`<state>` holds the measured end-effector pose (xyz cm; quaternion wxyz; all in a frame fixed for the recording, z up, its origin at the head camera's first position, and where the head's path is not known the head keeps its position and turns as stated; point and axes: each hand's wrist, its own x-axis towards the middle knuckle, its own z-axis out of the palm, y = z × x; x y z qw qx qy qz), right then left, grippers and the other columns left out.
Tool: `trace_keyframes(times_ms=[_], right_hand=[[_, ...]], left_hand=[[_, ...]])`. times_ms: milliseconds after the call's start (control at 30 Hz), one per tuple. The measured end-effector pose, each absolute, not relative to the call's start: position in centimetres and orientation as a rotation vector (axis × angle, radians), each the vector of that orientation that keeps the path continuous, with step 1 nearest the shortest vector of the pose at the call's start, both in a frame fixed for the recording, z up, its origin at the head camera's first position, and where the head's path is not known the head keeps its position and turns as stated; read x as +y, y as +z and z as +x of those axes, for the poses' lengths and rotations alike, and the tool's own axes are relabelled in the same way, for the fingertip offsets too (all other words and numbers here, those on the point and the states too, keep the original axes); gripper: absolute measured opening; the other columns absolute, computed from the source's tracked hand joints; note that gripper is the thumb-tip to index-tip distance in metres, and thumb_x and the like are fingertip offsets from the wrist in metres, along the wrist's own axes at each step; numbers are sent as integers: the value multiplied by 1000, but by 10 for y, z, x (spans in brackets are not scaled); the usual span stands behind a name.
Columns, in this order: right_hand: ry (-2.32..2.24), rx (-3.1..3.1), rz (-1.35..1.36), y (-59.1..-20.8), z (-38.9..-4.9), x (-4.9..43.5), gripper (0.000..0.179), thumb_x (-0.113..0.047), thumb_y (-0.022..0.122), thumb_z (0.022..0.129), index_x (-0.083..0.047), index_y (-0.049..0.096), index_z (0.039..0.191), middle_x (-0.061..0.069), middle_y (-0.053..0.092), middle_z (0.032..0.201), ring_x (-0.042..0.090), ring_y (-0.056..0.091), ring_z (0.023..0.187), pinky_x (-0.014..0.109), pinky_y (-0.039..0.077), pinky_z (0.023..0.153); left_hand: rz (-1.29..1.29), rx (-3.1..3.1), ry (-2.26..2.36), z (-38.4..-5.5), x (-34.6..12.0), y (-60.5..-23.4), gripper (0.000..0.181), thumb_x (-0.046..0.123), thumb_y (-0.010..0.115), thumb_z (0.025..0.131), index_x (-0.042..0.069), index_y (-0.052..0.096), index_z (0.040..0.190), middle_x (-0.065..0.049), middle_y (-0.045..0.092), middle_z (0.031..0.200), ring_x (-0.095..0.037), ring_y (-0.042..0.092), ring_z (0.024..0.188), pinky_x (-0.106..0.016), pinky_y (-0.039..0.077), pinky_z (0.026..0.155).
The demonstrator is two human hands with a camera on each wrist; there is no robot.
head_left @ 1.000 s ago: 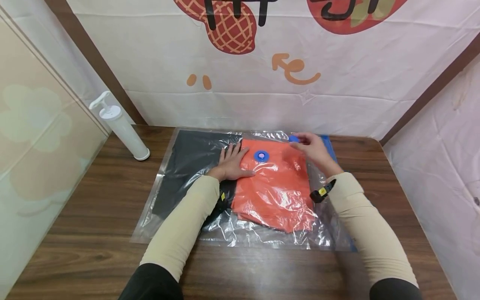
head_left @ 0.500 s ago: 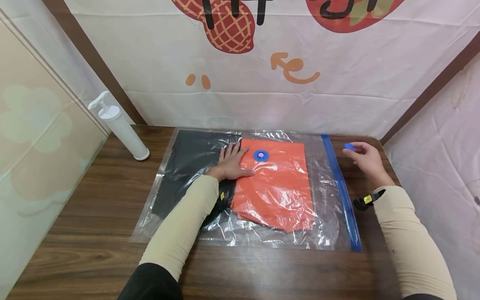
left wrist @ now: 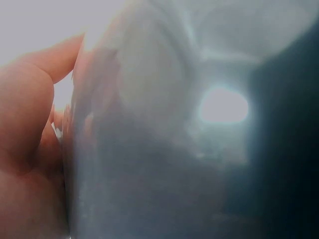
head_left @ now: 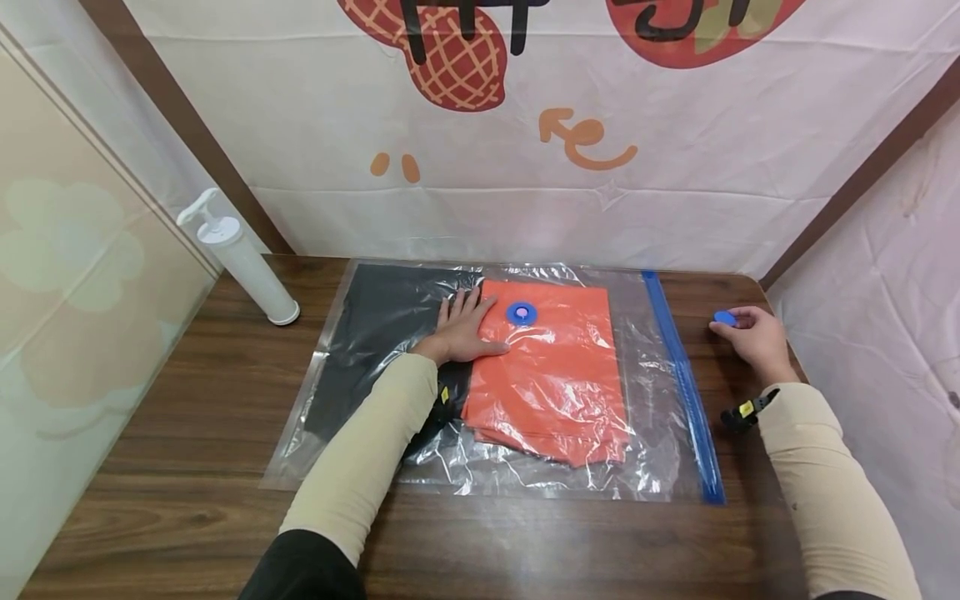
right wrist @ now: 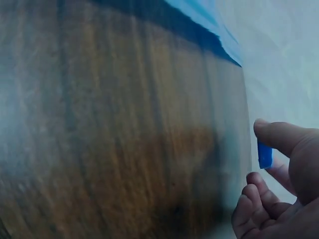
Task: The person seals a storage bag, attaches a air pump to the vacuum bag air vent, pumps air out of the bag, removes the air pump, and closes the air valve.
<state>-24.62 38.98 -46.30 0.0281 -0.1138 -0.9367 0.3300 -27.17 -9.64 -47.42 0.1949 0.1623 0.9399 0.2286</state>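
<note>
A clear vacuum storage bag point(head_left: 652, 433) with a blue zip strip point(head_left: 684, 375) lies flat on the wooden table. Inside it are folded orange fabric point(head_left: 555, 375) and black fabric point(head_left: 382, 333). A round blue valve point(head_left: 521, 314) with a pink centre shows over the orange part. My left hand point(head_left: 463, 329) rests on the bag with fingers spread, where black meets orange. Right of the zip strip, my right hand point(head_left: 757, 337) pinches a small round blue cap point(head_left: 724, 318) between thumb and finger. In the right wrist view the cap point(right wrist: 264, 155) appears edge-on under the thumb.
A white hand pump point(head_left: 247, 271) with a T-shaped handle stands at the table's back left corner. Printed cloth walls point(head_left: 480, 217) enclose the table point(head_left: 525, 550) at the back and on both sides.
My right hand has moved right with the blue cap, from over the bag's upper right to beyond the zip strip, then slightly toward me. The left hand has stayed on the bag.
</note>
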Motion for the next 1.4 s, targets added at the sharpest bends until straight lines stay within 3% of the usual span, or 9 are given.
trace_keyframes(times_ms=[200, 300, 767, 1033, 1400], right_hand=[[913, -2965, -451, -465, -242, 389, 55, -31, 69, 97, 13, 53, 126, 36, 55, 122, 49, 54, 110, 54, 47, 88], [871, -2992, -528, -465, -240, 389, 56, -30, 68, 97, 13, 51, 128, 36, 54, 123, 49, 53, 111, 59, 45, 94], [812, -3044, -516, -463, -240, 389, 59, -33, 70, 95, 13, 51, 126, 36, 56, 122, 49, 54, 108, 60, 45, 93], [833, -3065, -522, -445, -242, 376, 77, -38, 66, 97, 16, 35, 142, 41, 48, 134, 53, 50, 120, 62, 43, 100], [927, -3153, 71, -411, -251, 316, 68, -34, 64, 101, 12, 39, 144, 39, 46, 138, 53, 46, 127, 65, 41, 101]], left_hand=[[451, 2625, 643, -270, -96, -474, 98, 61, 64, 92, 22, 12, 165, -10, -10, 170, -32, -18, 154, -54, -16, 120], [447, 2620, 639, -271, -96, -477, 98, 60, 64, 92, 23, 10, 165, -9, -12, 170, -31, -20, 154, -53, -18, 120], [468, 2644, 636, -270, -97, -474, 98, 61, 64, 92, 22, 12, 165, -10, -10, 170, -33, -17, 154, -55, -15, 120], [469, 2639, 638, -271, -99, -473, 98, 61, 63, 92, 23, 11, 165, -10, -11, 170, -32, -18, 154, -54, -16, 120], [467, 2643, 625, -274, -97, -477, 98, 62, 62, 92, 23, 11, 165, -10, -11, 170, -32, -18, 154, -54, -16, 120]])
